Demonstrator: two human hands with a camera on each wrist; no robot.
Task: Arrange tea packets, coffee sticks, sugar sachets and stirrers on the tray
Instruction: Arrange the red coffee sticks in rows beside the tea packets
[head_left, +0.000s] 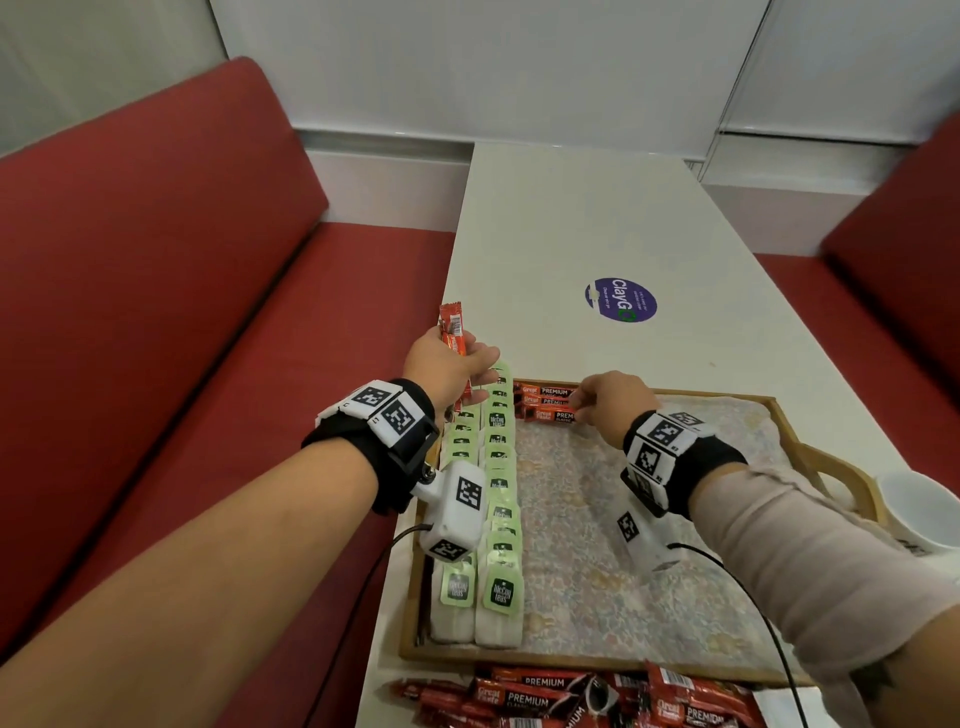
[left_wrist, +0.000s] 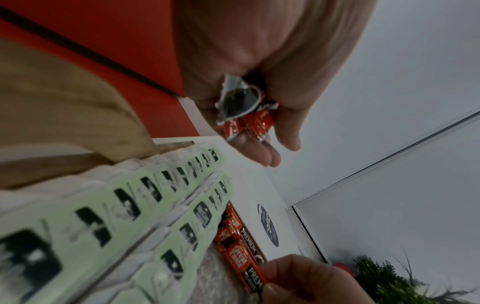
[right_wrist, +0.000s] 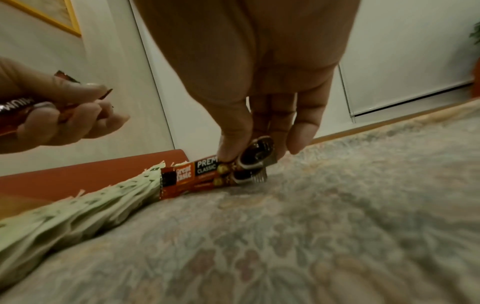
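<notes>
**Q:** Coffee sticks (head_left: 546, 402) — where do they lie, and why there?

**A:** Three lie side by side at the far end of the tray (head_left: 571, 662), directly under the fingertips of my right hand (head_left: 610, 402). That hand pinches the nearest stick by its end, thumb on top, apparently to square it against its neighbours. Their other ends butt against the tea packets (head_left: 496, 499), which run in two overlapping rows beneath my left wrist.

**Q:** And the left hand?

**A:** My left hand (head_left: 449, 371) is curled round a spare bundle of sticks (head_left: 454, 338), held upright just left of the right hand, probably as a supply to feed the row.

**Q:** What surrounds the work?

**A:** More sticks lie in a loose heap (head_left: 571, 699) on the surface (head_left: 571, 218), nearer me than both hands. A white cup (head_left: 922, 506) stands right of my right forearm, beyond the tray handle. No sugar sachets or stirrers are in view.

**Q:** Any obstruction?

**A:** The patterned cloth (head_left: 597, 545) behind my right hand is bare; only the tea rows crowd the sticks' left ends.
</notes>
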